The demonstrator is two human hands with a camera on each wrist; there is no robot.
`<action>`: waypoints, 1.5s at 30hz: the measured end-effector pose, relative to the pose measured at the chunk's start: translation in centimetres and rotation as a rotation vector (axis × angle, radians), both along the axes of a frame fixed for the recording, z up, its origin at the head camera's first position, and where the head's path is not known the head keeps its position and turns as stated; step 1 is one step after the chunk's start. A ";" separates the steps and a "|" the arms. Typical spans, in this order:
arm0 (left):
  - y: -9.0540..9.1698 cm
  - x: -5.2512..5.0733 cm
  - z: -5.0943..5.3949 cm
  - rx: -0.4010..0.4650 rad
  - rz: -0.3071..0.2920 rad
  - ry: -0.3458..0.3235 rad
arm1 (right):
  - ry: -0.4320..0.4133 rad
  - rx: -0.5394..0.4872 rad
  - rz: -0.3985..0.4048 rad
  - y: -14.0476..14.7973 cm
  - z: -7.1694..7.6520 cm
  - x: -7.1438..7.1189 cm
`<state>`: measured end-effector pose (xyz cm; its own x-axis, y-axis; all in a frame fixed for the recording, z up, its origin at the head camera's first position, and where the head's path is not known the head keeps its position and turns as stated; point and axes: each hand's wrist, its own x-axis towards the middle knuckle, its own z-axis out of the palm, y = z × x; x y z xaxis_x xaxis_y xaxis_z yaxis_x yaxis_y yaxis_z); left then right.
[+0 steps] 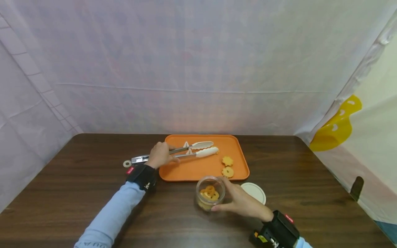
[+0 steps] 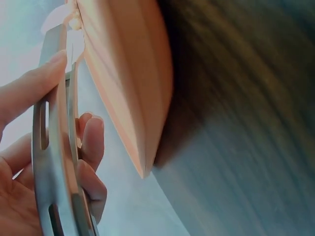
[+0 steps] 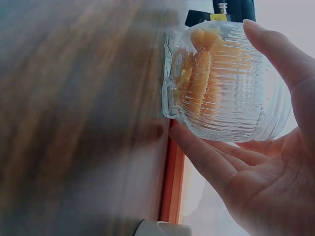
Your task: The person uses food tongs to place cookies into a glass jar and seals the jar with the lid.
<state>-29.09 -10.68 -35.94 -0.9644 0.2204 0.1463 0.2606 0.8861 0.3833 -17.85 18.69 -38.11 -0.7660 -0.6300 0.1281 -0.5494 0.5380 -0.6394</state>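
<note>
My left hand (image 1: 160,155) grips metal tongs (image 1: 141,159) by the handles, over the left side of an orange tray (image 1: 183,175). The tongs' two white tips (image 1: 207,152) stand apart above the tray, by a cookie partly hidden under them. In the left wrist view thumb and fingers hold the tongs (image 2: 56,172) from both sides. My right hand (image 1: 240,201) holds a ribbed glass jar (image 1: 204,206) from its right side, with several cookies (image 1: 210,193) inside. The right wrist view shows the jar (image 3: 236,93) between thumb and fingers, its base at the table.
Two flower-shaped cookies, one whole (image 1: 227,161) and one with a hole (image 1: 227,172), lie at the tray's right side. A white round lid (image 1: 254,193) lies on the brown table (image 1: 294,179), right of the jar and behind my right hand. A pale curtain (image 1: 186,69) hangs behind the table.
</note>
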 end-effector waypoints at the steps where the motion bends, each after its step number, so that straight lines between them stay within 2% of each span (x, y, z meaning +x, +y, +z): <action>1: 0.0 0.0 0.0 -0.004 0.004 0.003 | 0.002 0.000 -0.001 0.0 0.0 0.0; 7: -0.1 0.1 0.3 -0.009 0.003 0.015 | -0.003 -0.006 -0.003 0.2 0.2 0.0; 14: -0.4 0.4 0.4 0.008 -0.016 0.067 | 0.010 -0.006 0.004 0.3 0.2 0.1; 21: -1.1 0.9 0.7 0.058 -0.009 0.052 | 0.017 -0.015 0.014 0.4 0.2 0.1; 24: -1.4 1.2 0.9 0.090 -0.024 0.047 | 0.029 -0.017 0.012 0.4 0.2 0.0; 31: -2.7 2.2 1.2 0.159 -0.034 0.013 | 0.023 -0.010 0.011 0.4 0.2 0.1; 41: -5.1 4.1 1.9 0.243 -0.132 0.037 | 0.001 -0.009 0.012 0.4 0.4 0.2; 45: -5.8 4.6 2.2 0.262 -0.126 0.009 | -0.007 -0.012 0.015 0.4 0.3 0.2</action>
